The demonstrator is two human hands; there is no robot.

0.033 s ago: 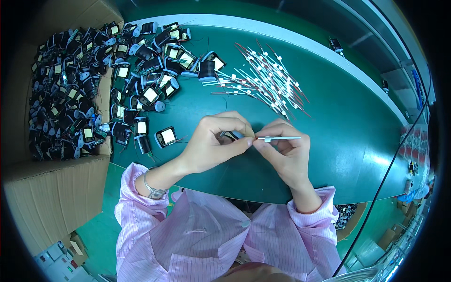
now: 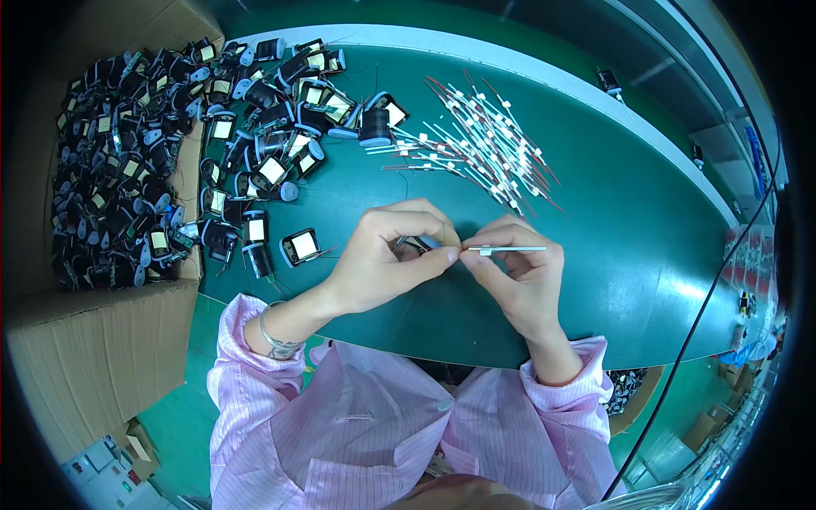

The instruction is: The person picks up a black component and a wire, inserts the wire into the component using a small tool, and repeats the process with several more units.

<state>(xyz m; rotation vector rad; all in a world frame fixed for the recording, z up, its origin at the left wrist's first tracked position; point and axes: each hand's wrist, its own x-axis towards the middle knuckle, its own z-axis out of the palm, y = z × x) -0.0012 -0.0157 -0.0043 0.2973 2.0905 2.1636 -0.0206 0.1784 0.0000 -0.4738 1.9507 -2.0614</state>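
Observation:
Over the near middle of the table, my left hand (image 2: pixel 395 253) is closed around a small black part (image 2: pixel 414 245), mostly hidden by the fingers. Its thumb and forefinger pinch together at the point where the two hands meet. My right hand (image 2: pixel 517 270) pinches the end of a thin white-sleeved wire (image 2: pixel 518 249) with a small white tab on it; the wire lies level and points right. Fingertips of both hands touch, so the join between them cannot be made out. Beyond the hands lies a loose heap of similar white and red wires (image 2: pixel 489 140).
A cardboard box (image 2: pixel 102 340) full of black parts with pale yellow pads stands at the left. Many more spill onto the green table (image 2: pixel 595 195), one black part (image 2: pixel 300 247) lying just left of my left hand. A black cable (image 2: pixel 680 357) crosses the right side.
My right hand and the wire have shifted very slightly to the right. Otherwise the two pictures look alike.

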